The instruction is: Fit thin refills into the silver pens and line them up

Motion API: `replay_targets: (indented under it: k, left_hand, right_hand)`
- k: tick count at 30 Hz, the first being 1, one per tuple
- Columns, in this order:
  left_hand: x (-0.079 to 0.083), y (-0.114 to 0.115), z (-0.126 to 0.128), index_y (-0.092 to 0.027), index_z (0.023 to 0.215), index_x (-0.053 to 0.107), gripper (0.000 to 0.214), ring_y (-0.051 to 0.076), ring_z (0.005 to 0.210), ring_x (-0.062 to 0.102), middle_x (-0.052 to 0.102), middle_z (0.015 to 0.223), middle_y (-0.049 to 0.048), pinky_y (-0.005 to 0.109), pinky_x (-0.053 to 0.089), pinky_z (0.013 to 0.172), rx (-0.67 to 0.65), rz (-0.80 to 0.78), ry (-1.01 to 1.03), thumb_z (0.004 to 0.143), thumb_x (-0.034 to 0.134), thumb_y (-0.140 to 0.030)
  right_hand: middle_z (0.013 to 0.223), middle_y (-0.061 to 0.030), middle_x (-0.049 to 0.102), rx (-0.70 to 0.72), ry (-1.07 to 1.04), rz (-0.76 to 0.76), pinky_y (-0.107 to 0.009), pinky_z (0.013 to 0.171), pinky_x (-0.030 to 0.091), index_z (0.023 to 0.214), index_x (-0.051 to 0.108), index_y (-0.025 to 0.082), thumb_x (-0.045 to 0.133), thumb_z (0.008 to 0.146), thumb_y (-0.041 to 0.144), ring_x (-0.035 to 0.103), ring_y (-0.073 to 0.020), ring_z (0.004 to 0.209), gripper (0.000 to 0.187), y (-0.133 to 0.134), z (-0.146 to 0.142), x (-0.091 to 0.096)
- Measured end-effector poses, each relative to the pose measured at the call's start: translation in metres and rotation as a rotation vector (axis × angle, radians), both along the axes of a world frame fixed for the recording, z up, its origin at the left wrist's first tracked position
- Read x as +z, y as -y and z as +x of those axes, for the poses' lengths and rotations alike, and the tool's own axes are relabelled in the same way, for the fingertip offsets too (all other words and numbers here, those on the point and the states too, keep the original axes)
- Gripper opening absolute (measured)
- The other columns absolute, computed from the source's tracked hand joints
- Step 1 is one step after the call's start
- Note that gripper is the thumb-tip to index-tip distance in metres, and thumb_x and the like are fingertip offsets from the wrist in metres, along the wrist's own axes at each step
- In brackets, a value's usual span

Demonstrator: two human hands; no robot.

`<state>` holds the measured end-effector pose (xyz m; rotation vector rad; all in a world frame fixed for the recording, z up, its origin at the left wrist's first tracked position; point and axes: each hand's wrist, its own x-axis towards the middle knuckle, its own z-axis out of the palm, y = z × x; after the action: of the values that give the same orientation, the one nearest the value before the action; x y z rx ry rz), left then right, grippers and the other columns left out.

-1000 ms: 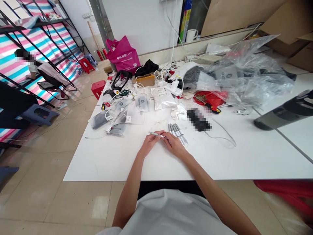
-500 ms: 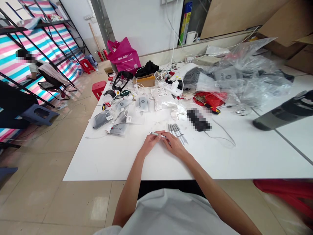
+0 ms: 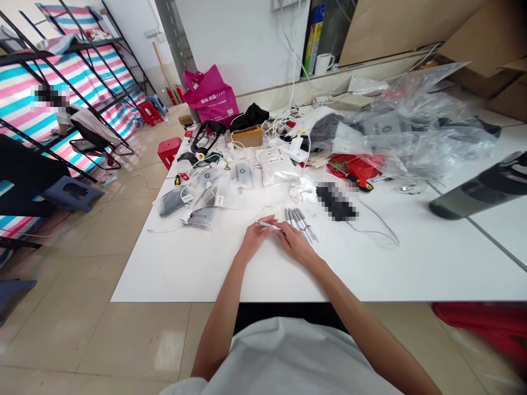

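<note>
A slim silver-white pen (image 3: 265,224) lies across the fingers of both my hands, just over the white table (image 3: 173,274). My left hand (image 3: 254,241) has it between thumb and fingers, the fingers stretched out behind it. At the pen's right end, my right hand (image 3: 297,242) is closed on it with the fingertips, which partly cover that end. Several similar pens (image 3: 300,220) lie side by side on the table, just beyond my right hand.
Packaged items in clear bags (image 3: 203,217), a white packet (image 3: 276,166) and crumpled tissue (image 3: 303,189) lie beyond my hands. A dark bottle (image 3: 473,189) is at the right. Tangled cables and plastic bags (image 3: 436,137) fill the back. A person sits far left.
The whole view has shifted slightly to the right. My left fingers look a little more raised around the pen. Both hands stay on the pen, and the row of pens is unchanged.
</note>
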<state>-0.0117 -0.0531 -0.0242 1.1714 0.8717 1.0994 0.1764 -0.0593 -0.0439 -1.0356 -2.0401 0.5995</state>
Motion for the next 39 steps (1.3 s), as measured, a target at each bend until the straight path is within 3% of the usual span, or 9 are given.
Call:
replay_targets:
  k: [3, 6, 10, 15, 22, 26, 31, 35, 39]
  left_hand:
    - [-0.006, -0.002, 0.001, -0.021, 0.107, 0.078, 0.030, 0.023, 0.102, 0.070, 0.074, 0.112, 0.0082, 0.043, 0.051, 0.102, 0.091, 0.029, 0.033, 0.085, 0.083, -0.041]
    - [-0.008, -0.003, 0.002, -0.020, 0.095, 0.079, 0.021, 0.021, 0.103, 0.067, 0.072, 0.107, 0.0058, 0.037, 0.050, 0.099, 0.137, 0.051, 0.033, 0.083, 0.085, -0.036]
    - [-0.009, -0.005, 0.000, -0.020, 0.094, 0.081, 0.019, 0.020, 0.101, 0.066, 0.072, 0.109, 0.0056, 0.035, 0.050, 0.097, 0.145, 0.027, 0.019, 0.083, 0.084, -0.034]
    - [-0.012, -0.009, -0.001, -0.019, 0.094, 0.081, 0.024, 0.020, 0.097, 0.066, 0.074, 0.110, 0.0069, 0.037, 0.050, 0.097, 0.149, -0.007, -0.011, 0.080, 0.086, -0.038]
    - [-0.010, -0.010, -0.001, -0.020, 0.097, 0.082, 0.026, 0.021, 0.098, 0.068, 0.075, 0.113, 0.0070, 0.038, 0.051, 0.098, 0.127, -0.044, -0.016, 0.082, 0.084, -0.040]
    - [-0.010, -0.011, -0.001, -0.020, 0.099, 0.081, 0.024, 0.021, 0.099, 0.068, 0.075, 0.113, 0.0067, 0.037, 0.051, 0.099, 0.110, -0.043, -0.016, 0.083, 0.083, -0.039]
    - [-0.008, -0.013, 0.000, -0.020, 0.102, 0.081, 0.027, 0.023, 0.100, 0.068, 0.073, 0.114, 0.0075, 0.039, 0.051, 0.099, 0.062, -0.033, -0.034, 0.086, 0.081, -0.041]
    - [-0.007, -0.013, 0.000, -0.021, 0.102, 0.081, 0.029, 0.023, 0.102, 0.067, 0.073, 0.116, 0.0075, 0.038, 0.050, 0.100, 0.074, -0.014, -0.045, 0.085, 0.081, -0.043]
    - [-0.007, -0.012, 0.000, -0.020, 0.103, 0.081, 0.030, 0.024, 0.105, 0.067, 0.072, 0.116, 0.0077, 0.039, 0.049, 0.101, 0.076, -0.021, -0.030, 0.085, 0.081, -0.044]
  right_hand:
    - [0.107, -0.0101, 0.067, -0.012, 0.000, 0.010, -0.040, 0.081, 0.056, 0.135, 0.055, 0.025, 0.037, 0.111, 0.030, 0.068, -0.0251, 0.091, 0.031, 0.000, 0.000, 0.001]
    - [0.107, -0.0105, 0.067, -0.009, 0.003, 0.017, -0.040, 0.081, 0.057, 0.131, 0.057, 0.025, 0.038, 0.110, 0.032, 0.068, -0.0252, 0.091, 0.028, 0.000, 0.000, -0.002]
    - [0.102, -0.0082, 0.068, -0.057, -0.047, -0.041, -0.039, 0.075, 0.057, 0.125, 0.052, 0.023, 0.048, 0.108, 0.038, 0.069, -0.0250, 0.087, 0.023, -0.002, -0.001, -0.006]
    - [0.100, -0.0083, 0.068, -0.058, -0.056, -0.048, -0.037, 0.073, 0.054, 0.116, 0.055, 0.024, 0.041, 0.110, 0.037, 0.068, -0.0234, 0.083, 0.020, -0.003, 0.000, -0.002]
    - [0.102, -0.0078, 0.068, -0.051, -0.071, -0.051, -0.036, 0.074, 0.054, 0.119, 0.054, 0.024, 0.045, 0.109, 0.038, 0.068, -0.0235, 0.084, 0.020, -0.005, 0.000, -0.003]
    - [0.102, -0.0087, 0.067, -0.024, -0.046, -0.052, -0.037, 0.075, 0.053, 0.118, 0.057, 0.025, 0.036, 0.112, 0.035, 0.066, -0.0229, 0.084, 0.025, -0.006, 0.001, -0.003]
    - [0.099, -0.0075, 0.069, -0.070, -0.083, -0.098, -0.036, 0.072, 0.053, 0.119, 0.054, 0.024, 0.045, 0.110, 0.040, 0.067, -0.0236, 0.083, 0.021, -0.004, 0.001, -0.001]
    - [0.098, -0.0077, 0.068, -0.052, -0.055, -0.067, -0.036, 0.074, 0.051, 0.117, 0.056, 0.024, 0.038, 0.111, 0.037, 0.066, -0.0233, 0.082, 0.023, -0.004, 0.001, -0.001]
    - [0.099, -0.0075, 0.068, -0.084, -0.077, -0.065, -0.035, 0.071, 0.051, 0.118, 0.056, 0.024, 0.045, 0.109, 0.039, 0.065, -0.0223, 0.080, 0.021, -0.004, 0.001, -0.001]
